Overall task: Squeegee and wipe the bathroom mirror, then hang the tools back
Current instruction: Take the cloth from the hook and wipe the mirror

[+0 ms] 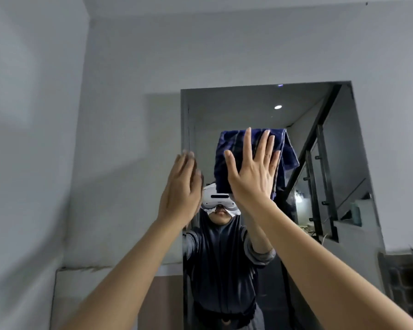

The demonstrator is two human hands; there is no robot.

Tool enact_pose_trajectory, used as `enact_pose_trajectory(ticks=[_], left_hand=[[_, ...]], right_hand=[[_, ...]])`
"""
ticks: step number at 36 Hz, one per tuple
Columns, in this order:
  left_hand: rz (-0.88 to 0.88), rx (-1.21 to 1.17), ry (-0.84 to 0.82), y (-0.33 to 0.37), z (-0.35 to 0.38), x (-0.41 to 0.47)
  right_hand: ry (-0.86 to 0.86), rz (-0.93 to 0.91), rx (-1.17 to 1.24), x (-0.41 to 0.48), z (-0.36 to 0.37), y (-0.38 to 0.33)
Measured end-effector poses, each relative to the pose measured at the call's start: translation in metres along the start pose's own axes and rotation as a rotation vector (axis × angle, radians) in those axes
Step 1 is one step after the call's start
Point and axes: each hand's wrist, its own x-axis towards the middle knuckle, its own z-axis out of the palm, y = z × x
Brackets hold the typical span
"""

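A dark blue, faintly striped terry cloth (253, 160) is pressed flat against the tall rectangular wall mirror (339, 163) beneath the right hand (253, 172). The hand is laid open over the cloth's middle, fingers spread and pointing toward 12 o'clock, palm to the glass. The cloth extends beyond the hand at 12 o'clock and at 9 o'clock, and a loose fold hangs down past it at 4 o'clock. The cloth is folded into a rough rectangle, its long axis running nearly vertical with a slight lean toward 1 o'clock; its surface looks soft and napped. The left hand (180, 186) is held flat at the mirror's left edge, fingers together and extended toward 12 o'clock, at 9 o'clock from the cloth and apart from it; whether it touches the glass cannot be told, as its fingertips are blurred. The mirror is smooth and reflective, set against a matte pale grey plastered wall (129, 67).
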Motion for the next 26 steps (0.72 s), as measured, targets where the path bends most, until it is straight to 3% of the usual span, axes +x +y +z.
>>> enact_pose_trajectory(ticks=[4,8,14,17,21,26], left_hand=[[0.08,0.067,-0.102,-0.016,0.011,-0.034],[0.077,0.058,-0.101,-0.014,0.02,-0.048],[0.088,0.052,-0.096,-0.016,0.022,-0.049],[0.095,0.067,-0.093,-0.016,0.022,-0.05],[0.109,0.107,-0.064,-0.016,0.025,-0.05],[0.098,0.135,-0.032,-0.015,0.028,-0.051]], right_hand=[[0.011,-0.06,-0.078,0.027,0.004,-0.011],[-0.022,-0.159,-0.14,0.054,0.013,-0.035],[-0.159,-0.505,-0.291,0.087,0.026,-0.068],[-0.177,-0.58,-0.328,0.099,0.024,-0.064],[-0.171,-0.589,-0.342,0.114,0.009,-0.044],[-0.117,-0.392,-0.341,0.133,-0.022,0.008]])
